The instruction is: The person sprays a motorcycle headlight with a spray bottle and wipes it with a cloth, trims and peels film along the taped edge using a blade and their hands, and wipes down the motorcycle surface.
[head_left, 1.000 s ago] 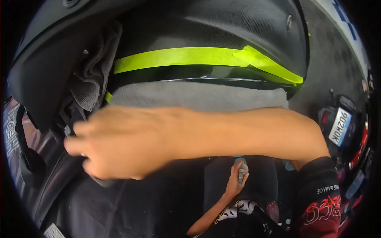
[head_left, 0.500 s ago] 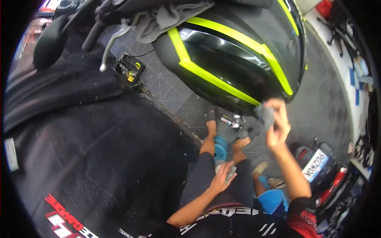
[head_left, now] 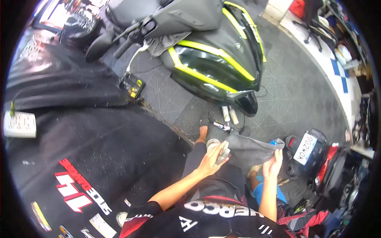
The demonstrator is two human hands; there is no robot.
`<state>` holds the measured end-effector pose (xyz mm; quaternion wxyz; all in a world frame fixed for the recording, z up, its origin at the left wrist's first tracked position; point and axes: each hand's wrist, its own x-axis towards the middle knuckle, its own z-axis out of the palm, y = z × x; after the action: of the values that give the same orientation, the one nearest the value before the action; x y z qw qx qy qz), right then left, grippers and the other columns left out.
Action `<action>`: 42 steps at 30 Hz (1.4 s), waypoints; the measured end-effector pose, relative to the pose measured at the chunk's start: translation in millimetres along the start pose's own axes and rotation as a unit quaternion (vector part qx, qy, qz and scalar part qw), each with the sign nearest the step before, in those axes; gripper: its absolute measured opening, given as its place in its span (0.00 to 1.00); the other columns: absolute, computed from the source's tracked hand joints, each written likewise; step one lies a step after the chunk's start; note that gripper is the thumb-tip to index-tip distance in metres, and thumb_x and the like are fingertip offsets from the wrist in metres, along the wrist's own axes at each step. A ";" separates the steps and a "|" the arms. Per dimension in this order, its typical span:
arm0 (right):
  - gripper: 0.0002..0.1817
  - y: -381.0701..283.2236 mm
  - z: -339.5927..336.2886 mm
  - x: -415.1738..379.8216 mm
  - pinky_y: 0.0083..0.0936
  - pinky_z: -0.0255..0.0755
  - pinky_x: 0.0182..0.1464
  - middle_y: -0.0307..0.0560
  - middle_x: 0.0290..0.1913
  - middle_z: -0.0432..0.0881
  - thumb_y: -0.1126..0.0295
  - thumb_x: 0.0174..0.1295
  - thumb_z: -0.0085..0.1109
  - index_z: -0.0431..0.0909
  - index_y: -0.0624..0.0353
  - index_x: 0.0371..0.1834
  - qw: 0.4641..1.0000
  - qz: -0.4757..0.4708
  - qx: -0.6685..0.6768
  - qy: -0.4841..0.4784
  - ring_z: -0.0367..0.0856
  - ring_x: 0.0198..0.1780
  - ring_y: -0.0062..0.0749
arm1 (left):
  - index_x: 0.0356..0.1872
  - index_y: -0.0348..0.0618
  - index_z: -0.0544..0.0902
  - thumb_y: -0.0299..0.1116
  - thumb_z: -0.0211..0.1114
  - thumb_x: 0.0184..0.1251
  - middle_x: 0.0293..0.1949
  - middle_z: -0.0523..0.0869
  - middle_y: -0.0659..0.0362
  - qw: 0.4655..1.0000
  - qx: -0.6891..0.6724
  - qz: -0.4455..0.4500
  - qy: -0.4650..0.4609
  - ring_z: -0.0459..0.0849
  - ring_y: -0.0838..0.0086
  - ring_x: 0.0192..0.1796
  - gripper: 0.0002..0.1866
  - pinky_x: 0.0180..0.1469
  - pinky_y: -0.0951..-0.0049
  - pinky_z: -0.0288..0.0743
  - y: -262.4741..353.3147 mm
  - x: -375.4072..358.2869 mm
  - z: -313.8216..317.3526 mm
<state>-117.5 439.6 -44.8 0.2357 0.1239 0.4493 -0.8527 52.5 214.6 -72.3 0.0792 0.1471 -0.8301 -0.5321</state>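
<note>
A grey cloth (head_left: 252, 150) hangs stretched in front of my lap. My right hand (head_left: 272, 163) pinches its right end, where a small blue patch shows. The cloth's left end reaches close to the fingertips of my left hand (head_left: 209, 162). Closed in that hand is a small grey-green block-like piece (head_left: 223, 156); I cannot tell its kind. Just beyond the left fingers is a round pale rim (head_left: 213, 142). Ahead stands a scooter (head_left: 206, 23), its glossy dark headlight (head_left: 202, 63) bordered by yellow-green tape (head_left: 212, 79).
Another grey cloth (head_left: 168, 43) lies on the scooter near its brake lever. Pale bottles (head_left: 229, 115) and a small can (head_left: 222, 126) are on the tiled floor. A black printed cover (head_left: 99, 146) spreads at left. A vehicle with a licence plate (head_left: 305, 148) stands at right, near another person's blue clothing (head_left: 274, 194).
My right hand has drawn back from the headlight's lower edge toward my lap, and the bunched grey cloth is now spread out. My left hand still holds the small piece. The view has shifted.
</note>
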 end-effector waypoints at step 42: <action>0.21 -392.5 -205.6 95.1 0.34 0.70 0.70 0.46 0.62 0.80 0.72 0.72 0.55 0.72 0.63 0.68 0.888 -0.296 0.304 0.178 0.79 0.64 0.35 | 0.38 0.30 0.82 0.29 0.59 0.75 0.39 0.87 0.50 0.940 0.025 0.185 -0.285 0.85 0.63 0.44 0.10 0.55 0.63 0.75 356.7 405.9 303.0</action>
<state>-400.7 771.9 76.6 -0.1607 0.2001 0.2186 -0.9415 -475.1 481.1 113.3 -0.0675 -0.1646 -0.8433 -0.5071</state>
